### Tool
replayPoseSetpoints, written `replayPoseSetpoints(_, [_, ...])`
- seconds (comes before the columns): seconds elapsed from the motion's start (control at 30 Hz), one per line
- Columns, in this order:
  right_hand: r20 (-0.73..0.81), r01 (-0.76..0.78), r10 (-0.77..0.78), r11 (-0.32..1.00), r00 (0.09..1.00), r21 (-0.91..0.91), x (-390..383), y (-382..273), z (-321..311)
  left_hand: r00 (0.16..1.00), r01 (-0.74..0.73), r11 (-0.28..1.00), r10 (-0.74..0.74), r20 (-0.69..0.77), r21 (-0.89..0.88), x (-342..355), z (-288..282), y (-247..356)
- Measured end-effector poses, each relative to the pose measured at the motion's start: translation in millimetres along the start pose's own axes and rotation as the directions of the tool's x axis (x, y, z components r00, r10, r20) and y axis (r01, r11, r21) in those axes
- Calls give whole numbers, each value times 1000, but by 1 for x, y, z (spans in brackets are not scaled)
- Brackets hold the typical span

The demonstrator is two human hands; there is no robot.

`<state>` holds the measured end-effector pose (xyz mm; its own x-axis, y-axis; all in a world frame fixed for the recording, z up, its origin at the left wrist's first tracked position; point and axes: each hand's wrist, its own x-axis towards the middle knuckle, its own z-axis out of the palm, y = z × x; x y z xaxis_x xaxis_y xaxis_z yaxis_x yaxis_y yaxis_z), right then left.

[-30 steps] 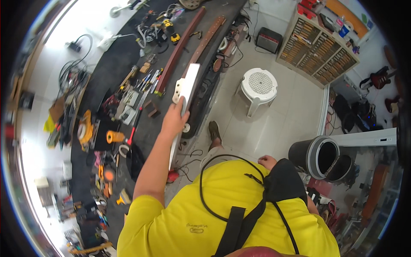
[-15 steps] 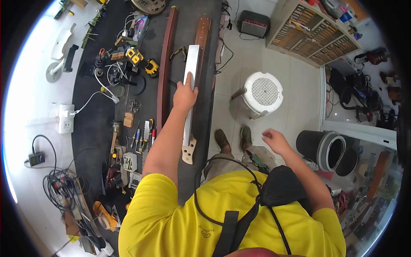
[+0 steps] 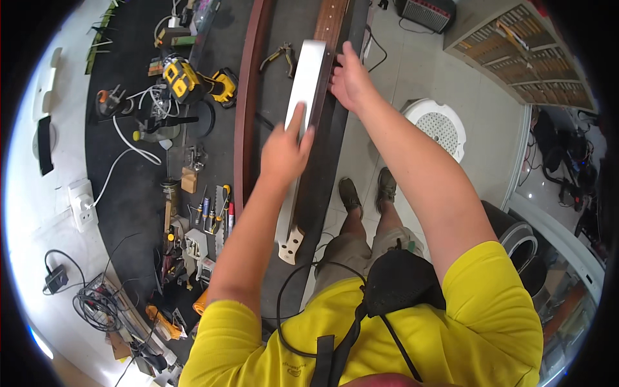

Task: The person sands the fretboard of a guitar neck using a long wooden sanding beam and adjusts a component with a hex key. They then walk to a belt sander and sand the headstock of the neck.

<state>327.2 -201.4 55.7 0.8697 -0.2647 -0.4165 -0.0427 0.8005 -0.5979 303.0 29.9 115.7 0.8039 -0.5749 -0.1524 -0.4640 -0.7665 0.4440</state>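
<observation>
A long silver metal bar (image 3: 309, 71) lies lengthwise over a guitar neck with a dark, dotted fingerboard (image 3: 333, 26). The neck's pale headstock (image 3: 291, 248) points toward me. My left hand (image 3: 284, 151) grips the bar, its index finger stretched along the top and its thumb at the right side. At the neck's right edge is my right hand (image 3: 353, 80), with fingers apart and nothing visible in them; whether the fingertips touch the neck is unclear. Left of the bar lie a long reddish-brown rail (image 3: 246, 109) and a pair of pliers (image 3: 282, 58).
A yellow-black cordless drill (image 3: 184, 77), cables and hand tools (image 3: 209, 209) cover the dark bench's left part. To the right, a white stool (image 3: 438, 126) stands on the tiled floor, with a drawer cabinet (image 3: 529, 58) and a small amplifier (image 3: 427, 14) farther off.
My right hand has come up from beside my body to the neck's right edge. My left hand stays on the bar. The view has shifted closer over the bench.
</observation>
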Motion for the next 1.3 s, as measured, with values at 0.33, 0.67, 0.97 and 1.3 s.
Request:
replayPoseSetpoints(0.33, [125,-63,63,998,990,-5,13,-4,-24,979,-146,985,157,-128,87,21,11,-2])
replayPoseSetpoints(0.67, [125,-150,134,980,983,132,14,-7,-25,934,-290,951,306,-184,107,145,12,41])
replayPoseSetpoints(0.97, [237,-200,159,967,958,157,22,-4,-38,962,-227,968,240,-131,103,0,6,19])
replayPoseSetpoints(1.3, [15,-180,180,973,984,144,14,-9,-27,922,-338,938,345,-176,72,-53,13,8])
